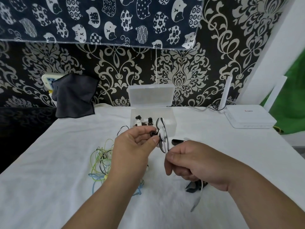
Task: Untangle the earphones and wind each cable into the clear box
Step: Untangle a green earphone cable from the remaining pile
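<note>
Step in hand: winding, not untangling. The left hand (132, 146) is pinching a small coil of black-and-white earphone cable (162, 138) btwn thumb & fingertips, w/ what looks like a dark earbud tucked at the pinch. The right hand (194, 162) is gripping the same cable just below the coil, fingers curled round it, and the free tail (197, 200) is hanging down from under that hand toward the tabletop (49, 162). Both hands are holding the coil up in the air, right in front of the clear box (171, 129), which is standing open w/ its lid (151, 96) tipped up against the wall; a few earbuds (143, 122) are lying inside, so approx. part of the job looks done. The tangle of green, blue & black cables (100, 161) is lying on the tabletop left of the left hand, so more untangling is waiting. Next move, as I'm judging it: the right hand is needing to feed the tail round the coil for the last turns, keeping tension so loops aren't springing loose, then the coil is going fwd into the box. A small black item (177, 141) is lying just beyond the right hand; can't tell what it is.
</note>
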